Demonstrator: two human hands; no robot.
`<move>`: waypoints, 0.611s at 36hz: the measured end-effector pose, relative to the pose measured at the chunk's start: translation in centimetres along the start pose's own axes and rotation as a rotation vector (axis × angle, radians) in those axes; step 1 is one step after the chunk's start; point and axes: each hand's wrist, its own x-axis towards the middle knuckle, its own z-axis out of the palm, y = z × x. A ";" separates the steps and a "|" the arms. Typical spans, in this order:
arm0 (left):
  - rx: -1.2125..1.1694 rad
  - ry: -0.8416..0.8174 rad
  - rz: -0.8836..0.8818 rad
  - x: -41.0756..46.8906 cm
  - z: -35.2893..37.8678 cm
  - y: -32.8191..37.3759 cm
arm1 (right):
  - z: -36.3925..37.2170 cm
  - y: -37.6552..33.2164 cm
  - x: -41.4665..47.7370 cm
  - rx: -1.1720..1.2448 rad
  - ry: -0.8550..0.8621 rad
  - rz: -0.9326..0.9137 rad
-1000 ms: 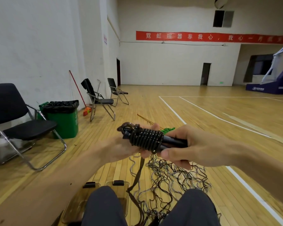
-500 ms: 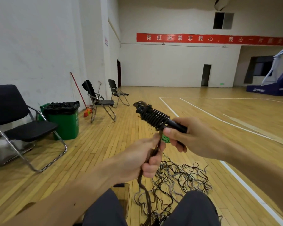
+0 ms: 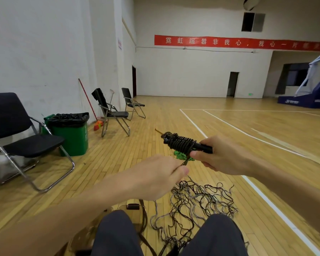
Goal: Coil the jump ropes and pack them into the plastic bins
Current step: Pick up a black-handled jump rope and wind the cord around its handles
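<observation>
My right hand grips rope-wound handles; my left hand pinches rope tail, fingertips hidden; bin mostly behind my knee.

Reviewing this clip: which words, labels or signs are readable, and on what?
"霓虹喧嚣非我心,我心一片" on the red banner; right end blurred.
Wall notice: too small to read.
Green bin markings: blurred.
Blue hoop base logo: blurred.

Both bare forearms reach forward. The right hand is held higher, its fingers curled round the jump rope handles; the left hand, lower, pinches the rope strand.
</observation>
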 end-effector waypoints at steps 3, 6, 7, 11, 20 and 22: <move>0.209 -0.063 0.046 -0.2 -1.2 0.6 | -0.2 -0.5 -0.2 -0.036 -0.120 0.048; 0.314 -0.129 0.077 0.0 -2.6 0.9 | -0.3 -0.9 -0.5 -0.034 -0.276 0.108; 0.318 -0.149 0.095 0.1 -3.2 0.9 | -0.4 -1.1 -0.7 -0.029 -0.325 0.121; 0.267 -0.197 0.223 0.6 -5.4 1.2 | -0.4 -2.2 -1.6 -0.065 -0.473 0.093; 0.125 -0.192 0.373 2.2 -6.5 1.0 | -1.0 -4.5 -2.8 -0.080 -0.614 -0.005; 0.067 -0.195 0.406 2.5 -6.4 0.9 | -1.0 -4.7 -3.0 -0.062 -0.636 -0.050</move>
